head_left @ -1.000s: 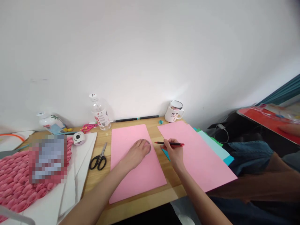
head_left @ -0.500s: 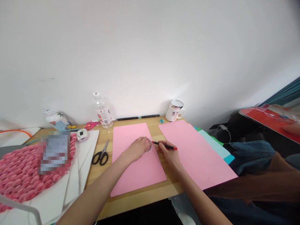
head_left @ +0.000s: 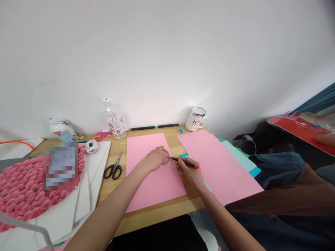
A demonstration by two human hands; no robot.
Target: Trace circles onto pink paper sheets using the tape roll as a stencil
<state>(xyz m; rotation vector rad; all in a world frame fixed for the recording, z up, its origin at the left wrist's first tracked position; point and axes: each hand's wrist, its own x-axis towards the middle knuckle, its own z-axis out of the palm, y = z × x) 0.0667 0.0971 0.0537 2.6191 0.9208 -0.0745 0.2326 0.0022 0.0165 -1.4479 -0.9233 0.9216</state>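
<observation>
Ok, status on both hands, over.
Left hand on clear round object, atop left pink sheet. Right hand gripping dark pen, tip near object. Scissors apart, left of sheet.

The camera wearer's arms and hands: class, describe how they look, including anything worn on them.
The left forearm and right forearm are bare, with no sleeve, watch or bracelet visible. The left hand and right hand wear no gloves.

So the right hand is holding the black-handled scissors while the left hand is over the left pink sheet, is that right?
Not quite: the head view shows the right hand holding a black and red pen. The black-handled scissors lie on the table. The left hand is indeed over the left pink sheet.
</observation>
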